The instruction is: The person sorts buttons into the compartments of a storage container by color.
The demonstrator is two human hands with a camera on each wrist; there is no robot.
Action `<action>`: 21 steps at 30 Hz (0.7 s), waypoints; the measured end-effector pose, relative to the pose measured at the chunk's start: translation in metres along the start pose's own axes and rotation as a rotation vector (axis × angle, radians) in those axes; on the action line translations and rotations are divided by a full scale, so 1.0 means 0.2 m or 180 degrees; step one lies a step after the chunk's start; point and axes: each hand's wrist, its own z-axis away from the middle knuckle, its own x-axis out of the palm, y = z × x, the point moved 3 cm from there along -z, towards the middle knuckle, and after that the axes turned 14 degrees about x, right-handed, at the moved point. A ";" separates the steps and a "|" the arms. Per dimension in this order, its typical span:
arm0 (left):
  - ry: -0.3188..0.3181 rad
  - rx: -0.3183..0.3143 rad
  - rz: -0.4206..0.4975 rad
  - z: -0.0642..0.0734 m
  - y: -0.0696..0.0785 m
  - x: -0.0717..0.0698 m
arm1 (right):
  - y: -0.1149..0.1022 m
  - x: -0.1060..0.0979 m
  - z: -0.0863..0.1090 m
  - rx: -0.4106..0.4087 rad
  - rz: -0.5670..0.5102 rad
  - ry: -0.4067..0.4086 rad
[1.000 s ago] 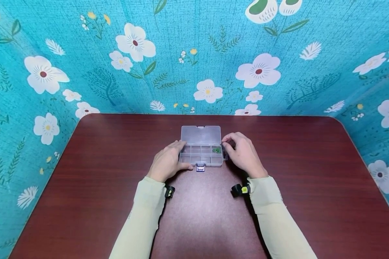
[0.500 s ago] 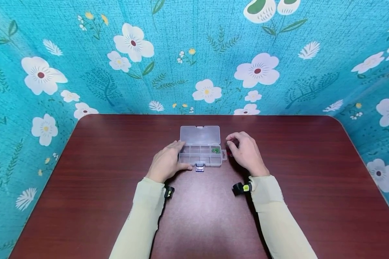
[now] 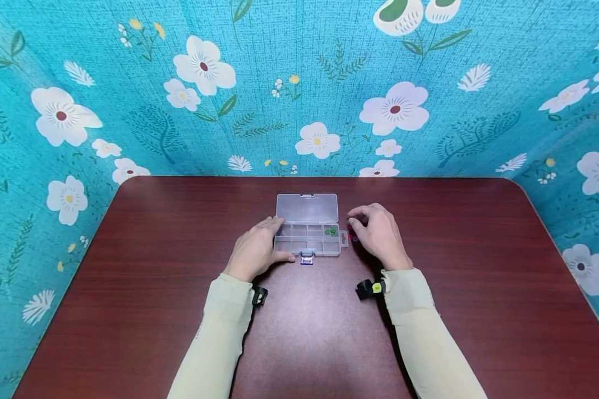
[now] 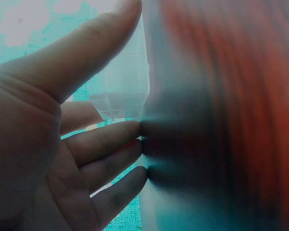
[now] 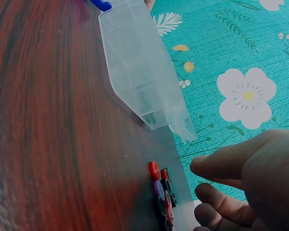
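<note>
A clear plastic compartment box lies on the table with its lid folded back. Several green buttons sit in its back right compartment. My left hand holds the box's left end, thumb along the front edge and a finger at the back. My right hand hovers right of the box, over a small group of red, purple, black and green buttons, partly hidden in the head view. In the right wrist view its thumb and bent fingers stand apart, with nothing visible between them.
The dark red wooden table runs back to a blue floral cloth. A purple-blue clasp juts from the box's front, and a hanging tab from its right end.
My right hand has moved slightly right, off the box's right end and over the loose buttons, which show more now. The left hand stays on the box.
</note>
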 end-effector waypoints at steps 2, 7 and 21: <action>0.0010 0.0015 -0.0009 0.00 0.00 0.00 | 0.00 0.00 0.00 0.0003 0.0006 0.0009; 0.0012 0.0012 -0.0020 0.00 0.00 0.00 | 0.00 0.01 -0.01 -0.0001 0.0041 -0.0006; -0.0024 -0.0037 0.0016 -0.01 0.00 0.00 | 0.01 0.03 -0.02 0.0493 0.0276 -0.0169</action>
